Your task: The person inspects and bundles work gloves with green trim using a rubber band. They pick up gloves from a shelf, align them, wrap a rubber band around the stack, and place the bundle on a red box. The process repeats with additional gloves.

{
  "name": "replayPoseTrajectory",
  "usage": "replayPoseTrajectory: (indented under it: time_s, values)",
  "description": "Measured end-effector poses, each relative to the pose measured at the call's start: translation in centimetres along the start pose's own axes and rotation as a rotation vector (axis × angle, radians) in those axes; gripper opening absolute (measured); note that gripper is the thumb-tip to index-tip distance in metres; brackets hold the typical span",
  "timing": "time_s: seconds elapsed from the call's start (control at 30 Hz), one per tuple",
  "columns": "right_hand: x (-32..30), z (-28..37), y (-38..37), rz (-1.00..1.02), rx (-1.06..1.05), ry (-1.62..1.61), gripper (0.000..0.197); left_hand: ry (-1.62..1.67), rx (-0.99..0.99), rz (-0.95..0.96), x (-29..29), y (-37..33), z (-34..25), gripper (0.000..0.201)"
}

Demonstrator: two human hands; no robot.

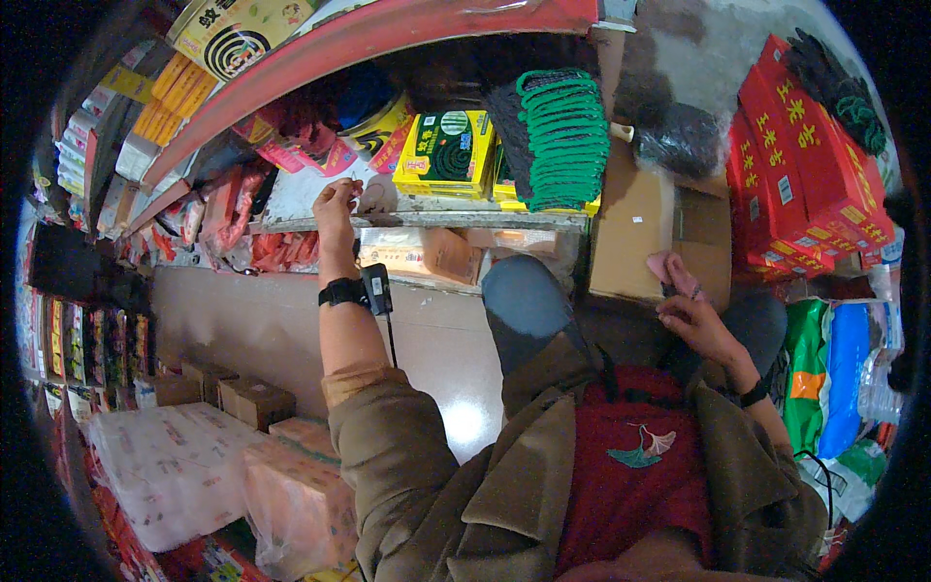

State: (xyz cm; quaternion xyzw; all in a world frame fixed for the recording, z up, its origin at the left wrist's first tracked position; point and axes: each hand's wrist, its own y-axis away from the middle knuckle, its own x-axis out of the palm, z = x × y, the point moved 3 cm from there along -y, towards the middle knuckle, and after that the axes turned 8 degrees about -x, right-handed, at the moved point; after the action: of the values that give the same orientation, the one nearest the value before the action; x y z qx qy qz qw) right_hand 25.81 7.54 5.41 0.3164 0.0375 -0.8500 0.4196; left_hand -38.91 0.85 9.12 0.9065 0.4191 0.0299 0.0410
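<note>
My left hand (335, 206) reaches up to the edge of a grey shelf (427, 219), fingers pinched at a small white thing by the pink packets (308, 153); what it grips is too small to tell. A black band with a small device sits on that wrist (351, 290). My right hand (690, 308) rests on the lower edge of a brown cardboard box (632, 225) and holds a small dark object against it. Yellow flat boxes with a spiral picture (446, 147) and a stack of green and black coils (561, 134) stand on the shelf between the hands.
Red boxes (795, 165) are stacked at the right, with green and blue bags (834, 373) below them. Wrapped bundles of paper goods (184, 466) and small brown cartons (254, 400) sit on the tan floor at the lower left. More packed shelves line the left side.
</note>
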Motion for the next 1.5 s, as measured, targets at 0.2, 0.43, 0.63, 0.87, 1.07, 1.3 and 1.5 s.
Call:
replayPoseTrajectory:
  time_s: [0.2, 0.43, 0.63, 0.87, 1.07, 1.3, 1.5]
  values:
    - [-0.9, 1.8, -0.4, -0.112, -0.311, 0.310, 0.019, 0.335, -0.111, 0.272, 2.9, 5.0, -1.7, 0.010]
    - [-2.2, 7.8, -3.2, 0.009, -0.225, 0.111, 0.023, 0.101, -0.109, 0.732, 11.9, 18.3, -3.6, 0.006]
    - [-2.7, 16.8, -5.5, -0.124, -0.572, -0.239, 0.036, 0.003, -0.091, 1.016, 19.0, 25.6, -5.8, 0.003]
    - [-3.3, 19.1, -6.7, 0.123, -0.489, -0.592, 0.017, 0.203, -0.195, 1.082, 21.4, 26.8, -8.3, 0.005]
    - [-4.2, 20.4, -9.1, 0.096, -0.544, -1.191, 0.016, 0.255, -0.215, 1.101, 21.7, 25.7, -9.2, 0.018]
    - [-9.7, 22.2, -12.8, -0.232, -0.505, -0.918, 0.019, 0.306, 0.031, 0.871, 20.6, 20.0, -13.4, 0.015]
    - [-12.6, 23.3, -16.8, -0.362, -0.429, -0.825, 0.013, 0.404, 0.054, 0.793, 22.2, 15.4, -15.2, 0.019]
